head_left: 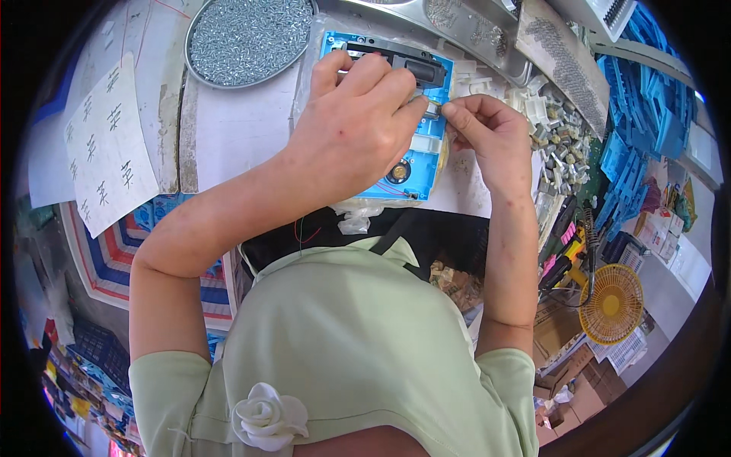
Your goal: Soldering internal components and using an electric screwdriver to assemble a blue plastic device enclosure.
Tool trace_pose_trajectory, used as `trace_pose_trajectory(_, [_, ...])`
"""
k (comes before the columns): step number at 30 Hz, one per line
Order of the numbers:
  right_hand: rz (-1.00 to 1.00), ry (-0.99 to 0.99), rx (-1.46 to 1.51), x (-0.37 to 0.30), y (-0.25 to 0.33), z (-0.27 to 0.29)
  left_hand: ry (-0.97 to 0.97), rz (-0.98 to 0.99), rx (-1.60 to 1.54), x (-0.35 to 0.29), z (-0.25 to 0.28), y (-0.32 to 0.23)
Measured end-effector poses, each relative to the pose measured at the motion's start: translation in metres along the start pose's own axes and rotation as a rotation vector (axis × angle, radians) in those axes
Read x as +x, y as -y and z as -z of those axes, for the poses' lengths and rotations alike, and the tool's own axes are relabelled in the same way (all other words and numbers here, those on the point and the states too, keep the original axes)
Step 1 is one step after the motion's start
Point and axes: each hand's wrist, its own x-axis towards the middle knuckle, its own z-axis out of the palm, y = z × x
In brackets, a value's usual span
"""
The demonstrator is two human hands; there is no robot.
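In front of me lies a blue plastic casing [421, 165] on clear plastic wrap. A black mechanism [423, 71] spans its far end, and a small round speaker [399, 171] with thin red wires sits in its near end. My left hand [354, 126] reaches over the casing, its fingers curled in at the mechanism; the fingertips are partly hidden, so what they grip I cannot make out. From the right, my right hand [491, 137] pinches a small silver metal part [433, 109] at the casing's right edge, close to the left hand's fingers.
A round metal tray of small screws [250, 38] stands at the far left. Metal trays [464, 30] hold small parts at the back. Small motor-like parts [562, 156] are heaped at right, beside stacked blue plastic pieces [636, 99]. A yellow round fan guard [611, 304] stands lower right.
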Motion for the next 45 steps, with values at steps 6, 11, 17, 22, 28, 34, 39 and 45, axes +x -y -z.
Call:
trace_pose_trajectory(6, [0.151, -0.162, -0.224, -0.009, 0.003, -0.017, 0.0, 0.002, 0.0, -0.001, 0.0, 0.001])
trace_pose_trajectory(11, [0.231, -0.201, -0.308, -0.011, 0.003, -0.023, -0.001, 0.005, 0.005, 0.001, 0.001, 0.0])
trace_pose_trajectory(17, [0.223, -0.213, -0.294, -0.009, -0.002, -0.026, -0.028, -0.002, 0.001, 0.001, 0.0, 0.0])
trace_pose_trajectory(22, [0.24, -0.197, -0.133, -0.005, -0.015, -0.027, -0.019, 0.01, -0.021, 0.001, 0.001, 0.001])
trace_pose_trajectory(28, [0.433, -0.198, -0.279, -0.005, -0.005, -0.028, -0.309, 0.128, -0.21, 0.002, 0.004, 0.009])
trace_pose_trajectory(34, [0.353, -0.29, -0.156, 0.006, -0.014, -0.041, -0.212, 0.107, -0.126, 0.001, 0.008, 0.006])
trace_pose_trajectory(39, [0.372, -0.383, -0.12, 0.007, -0.027, -0.051, -0.047, 0.073, 0.009, 0.008, 0.011, -0.004])
trace_pose_trajectory(45, [0.388, -0.145, -0.011, -0.015, -0.01, -0.017, 0.086, 0.1, 0.096, 0.016, 0.015, -0.013])
